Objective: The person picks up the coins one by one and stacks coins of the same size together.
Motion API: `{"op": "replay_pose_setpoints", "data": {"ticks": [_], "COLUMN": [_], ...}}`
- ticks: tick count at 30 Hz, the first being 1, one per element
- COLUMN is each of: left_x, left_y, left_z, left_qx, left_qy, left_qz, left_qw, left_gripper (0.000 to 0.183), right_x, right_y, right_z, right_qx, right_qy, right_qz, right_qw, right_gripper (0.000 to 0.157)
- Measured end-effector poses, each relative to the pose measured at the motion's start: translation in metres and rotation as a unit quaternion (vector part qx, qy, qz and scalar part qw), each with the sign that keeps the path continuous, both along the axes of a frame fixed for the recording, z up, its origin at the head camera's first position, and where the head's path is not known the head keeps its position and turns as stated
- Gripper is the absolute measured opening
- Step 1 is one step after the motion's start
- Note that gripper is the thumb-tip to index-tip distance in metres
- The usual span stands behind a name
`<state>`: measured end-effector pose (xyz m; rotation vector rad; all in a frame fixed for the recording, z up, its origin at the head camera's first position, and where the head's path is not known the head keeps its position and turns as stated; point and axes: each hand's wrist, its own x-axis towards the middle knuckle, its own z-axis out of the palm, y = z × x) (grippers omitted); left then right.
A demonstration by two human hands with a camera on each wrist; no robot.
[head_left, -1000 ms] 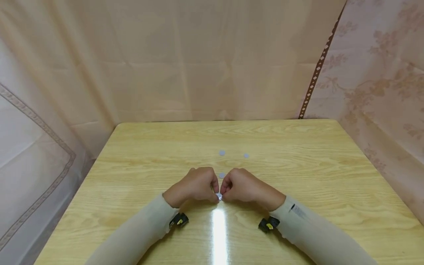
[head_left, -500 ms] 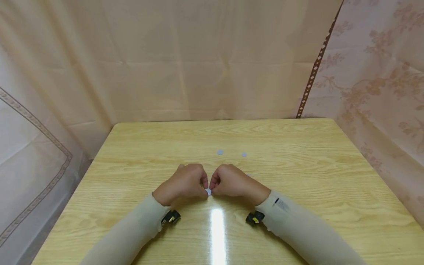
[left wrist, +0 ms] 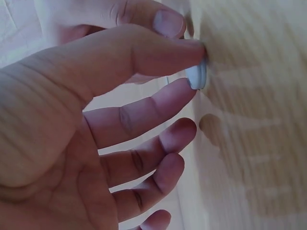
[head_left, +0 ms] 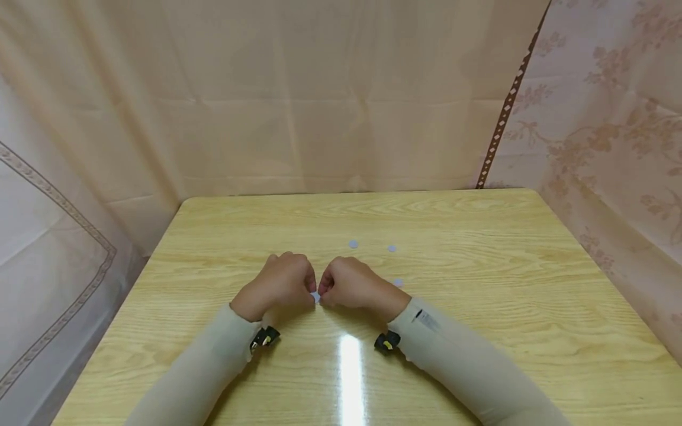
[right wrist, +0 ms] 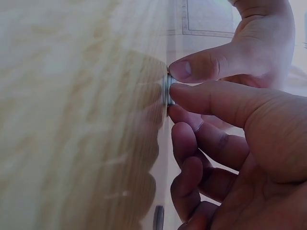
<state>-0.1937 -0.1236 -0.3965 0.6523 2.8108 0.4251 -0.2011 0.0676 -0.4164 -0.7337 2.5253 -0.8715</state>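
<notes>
A small stack of silvery coins [head_left: 316,297] lies low at the table between my two hands, left of centre. In the left wrist view the stack [left wrist: 196,74] shows at least two layers. My left hand [head_left: 282,283] pinches its edge with thumb and index finger, the other fingers loosely bent. From the other side my right hand [head_left: 356,284] pinches the same stack [right wrist: 168,90] with thumb and forefinger. Fingers hide much of the rim. Beyond the hands lie a coin [head_left: 353,244] and another coin [head_left: 391,249]; a third coin [head_left: 398,283] sits by the right wrist.
The wooden table [head_left: 453,236] has a bright glare streak in front of the hands. A beige curtain [head_left: 319,94] hangs along its far edge, with patterned cloth [head_left: 613,136] on the right. Black wrist cameras sit beneath both cuffs.
Both hands have slid leftward and slightly away together, with the coin stack between them. The coin by the right wrist has come into view; one seen earlier between the hands is now covered.
</notes>
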Motion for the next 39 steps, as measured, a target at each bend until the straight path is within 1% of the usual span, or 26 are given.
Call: {"op": "replay_pose_setpoints", "data": {"ticks": [4,9,16,21,25,32,37,39], "left_x": [-0.003,-0.003,-0.003,-0.003,-0.002,-0.001,-0.001,-0.001], "left_y": [-0.005,-0.007,-0.007,-0.007,-0.006,-0.006,-0.005,-0.005], "left_z": [0.001,0.001,0.001,0.001,0.002,0.004,0.004,0.004], "left_qx": [-0.009,0.001,-0.003,0.006,0.007,0.003,-0.002,-0.002], "left_qy": [-0.005,-0.018,-0.023,-0.031,-0.038,-0.04,-0.041,-0.043], "left_qz": [0.003,0.005,0.008,0.015,0.016,0.016,0.018,0.018], "left_qw": [0.9999,0.9998,0.9997,0.9994,0.9991,0.9991,0.999,0.9989], "left_gripper": [0.018,0.017,0.017,0.018,0.018,0.017,0.018,0.018], "right_x": [-0.001,-0.001,0.0,-0.001,-0.003,-0.006,-0.009,-0.01], "right_y": [-0.006,-0.006,-0.003,0.001,0.005,0.01,0.014,0.017], "right_z": [0.003,0.003,0.002,0.001,0.001,0.002,0.003,0.003], "right_qx": [-0.001,-0.006,-0.023,-0.032,-0.032,-0.041,-0.051,-0.053], "right_qy": [-0.005,-0.011,-0.027,-0.032,-0.031,-0.022,-0.028,-0.033], "right_qz": [0.004,0.011,0.022,0.027,0.023,0.021,0.015,0.007], "right_qw": [1.0,1.0,0.999,0.999,0.999,0.999,0.998,0.998], "right_gripper": [0.006,0.003,0.004,0.006,0.01,0.009,0.01,0.01]}}
